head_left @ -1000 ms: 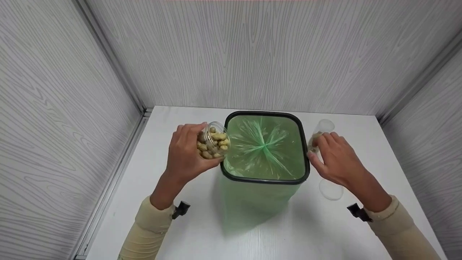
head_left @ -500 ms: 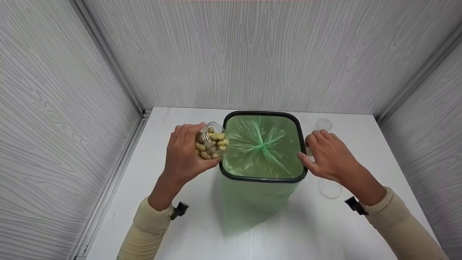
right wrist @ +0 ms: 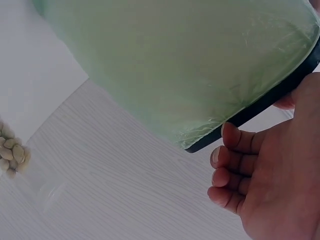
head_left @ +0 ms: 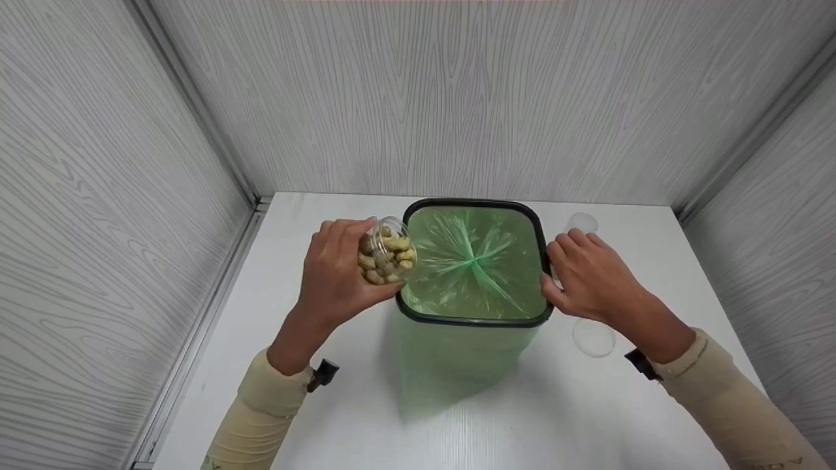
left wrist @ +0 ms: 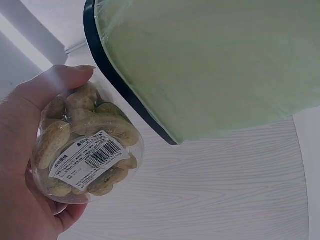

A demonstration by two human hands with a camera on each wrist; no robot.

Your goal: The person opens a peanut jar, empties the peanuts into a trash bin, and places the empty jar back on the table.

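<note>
In the head view, my left hand point(head_left: 333, 271) grips a clear jar of unshelled peanuts point(head_left: 394, 254), tilted with its mouth facing the bin. The jar's base, with a barcode label point(left wrist: 90, 159), shows in the left wrist view. Between my hands stands a green trash bin point(head_left: 467, 365) with a black rim point(head_left: 480, 321). A green bag point(head_left: 450, 281) inside it is gathered to a point. My right hand point(head_left: 588, 277) holds the bin's right rim, thumb on one side and curled fingers on the other.
Right of the bin, a clear container point(head_left: 583, 223) lies partly hidden behind my right hand. Pale seeds point(right wrist: 11, 152) show at the left edge of the right wrist view. A clear round lid point(head_left: 594, 337) lies on the white table point(head_left: 366, 411). Grey wood-grain panels point(head_left: 457, 98) enclose the table.
My right hand has moved left from over the clear container and taken hold of the bin's rim. The left hand keeps the peanut jar tilted at the left rim.
</note>
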